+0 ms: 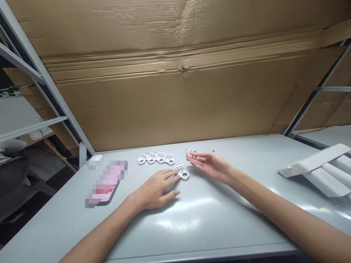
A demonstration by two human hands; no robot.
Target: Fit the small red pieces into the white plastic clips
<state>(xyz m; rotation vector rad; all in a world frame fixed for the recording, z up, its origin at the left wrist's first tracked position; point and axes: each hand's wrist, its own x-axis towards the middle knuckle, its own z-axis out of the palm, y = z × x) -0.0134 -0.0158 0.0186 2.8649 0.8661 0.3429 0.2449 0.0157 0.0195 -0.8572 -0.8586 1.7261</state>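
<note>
My left hand [157, 190] lies palm down on the table, fingers stretched and thumb apart. Its fingertips are at the left edge of a small white plastic part with a round hole [182, 172]; whether they press on it I cannot tell. My right hand [210, 166] is turned palm up with its fingers extended. Tiny red and dark bits [194, 156] show by its fingertips, too small to name. Behind those fingers sits another white part [188, 150], partly hidden. Several similar white parts [156, 158] with short prongs stand in a row beyond my left hand.
On the left lies a phone-like pink item [109, 182], partly pixelated, with a small white object [95, 158] behind it. White moulded pieces [318, 168] rest at the right. A tiny black bit [213, 151] lies near the cardboard backing [175, 106]. Metal posts [59, 95] flank the grey table [175, 237].
</note>
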